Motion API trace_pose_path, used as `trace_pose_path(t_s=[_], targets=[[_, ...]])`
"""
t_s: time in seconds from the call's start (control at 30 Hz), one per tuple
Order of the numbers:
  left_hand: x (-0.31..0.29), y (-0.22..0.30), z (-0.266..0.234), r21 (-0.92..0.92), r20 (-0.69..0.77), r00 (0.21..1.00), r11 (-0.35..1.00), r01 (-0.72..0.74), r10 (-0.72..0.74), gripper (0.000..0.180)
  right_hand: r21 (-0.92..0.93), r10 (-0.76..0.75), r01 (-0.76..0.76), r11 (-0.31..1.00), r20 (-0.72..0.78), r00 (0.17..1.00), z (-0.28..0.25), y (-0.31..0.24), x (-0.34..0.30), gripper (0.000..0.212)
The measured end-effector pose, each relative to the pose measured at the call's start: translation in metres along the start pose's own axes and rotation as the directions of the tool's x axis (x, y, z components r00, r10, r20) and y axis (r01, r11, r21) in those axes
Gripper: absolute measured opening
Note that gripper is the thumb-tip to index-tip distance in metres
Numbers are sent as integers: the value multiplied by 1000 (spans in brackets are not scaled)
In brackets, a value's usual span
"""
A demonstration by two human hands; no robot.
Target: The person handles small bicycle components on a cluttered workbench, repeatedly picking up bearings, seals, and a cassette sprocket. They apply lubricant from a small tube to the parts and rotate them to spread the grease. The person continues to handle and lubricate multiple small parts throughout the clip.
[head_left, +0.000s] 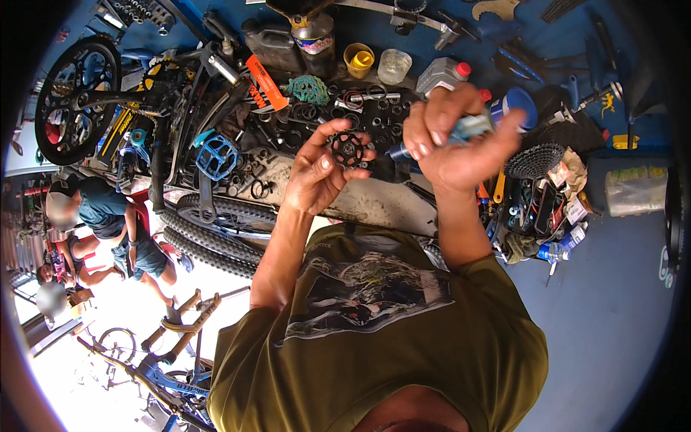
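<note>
My left hand (320, 169) grips a small black toothed wheel with a spoked, open middle, a sprocket (347, 150), between thumb and fingers above the bench. To its right, my right hand (453, 147) is closed around a blue and pale teal bottle-like thing (473, 127). Motion smears this hand, and its fingers cover much of what it holds. A dark blue tapered tip (398, 152) shows beside the fingers, pointing toward the sprocket. Behind the right thumb is a round blue end (517, 108); whether it belongs to the held thing I cannot tell.
Small metal parts (277, 133) crowd the bench. A blue pedal (218, 157) and black chainring (78, 101) lie left; a cassette (534, 161) sits right. Behind stand a grey bottle (440, 75) and a clear cup (394, 66). Tyres (216, 234) lie below; two people (108, 216) are at left.
</note>
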State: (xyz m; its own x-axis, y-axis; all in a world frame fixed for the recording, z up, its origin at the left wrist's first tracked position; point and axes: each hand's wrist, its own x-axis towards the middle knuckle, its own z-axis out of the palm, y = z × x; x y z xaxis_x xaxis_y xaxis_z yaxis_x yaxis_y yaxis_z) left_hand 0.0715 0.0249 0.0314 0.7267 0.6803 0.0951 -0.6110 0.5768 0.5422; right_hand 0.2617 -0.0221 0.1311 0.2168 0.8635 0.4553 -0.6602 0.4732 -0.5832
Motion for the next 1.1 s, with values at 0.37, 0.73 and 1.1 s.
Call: trace_pose_path(t_s=[0.37, 0.73, 1.1], targets=[[3, 11, 27, -12, 125, 991, 998, -57, 58, 67, 125, -19, -11, 992, 237, 971, 31, -4, 5, 60], [5, 14, 25, -40, 131, 989, 997, -66, 71, 59, 72, 41, -59, 996, 224, 974, 28, 1, 6, 59], [6, 12, 20, -19, 203, 979, 1000, 12, -7, 61, 41, 42, -54, 998, 259, 965, 29, -2, 12, 60]])
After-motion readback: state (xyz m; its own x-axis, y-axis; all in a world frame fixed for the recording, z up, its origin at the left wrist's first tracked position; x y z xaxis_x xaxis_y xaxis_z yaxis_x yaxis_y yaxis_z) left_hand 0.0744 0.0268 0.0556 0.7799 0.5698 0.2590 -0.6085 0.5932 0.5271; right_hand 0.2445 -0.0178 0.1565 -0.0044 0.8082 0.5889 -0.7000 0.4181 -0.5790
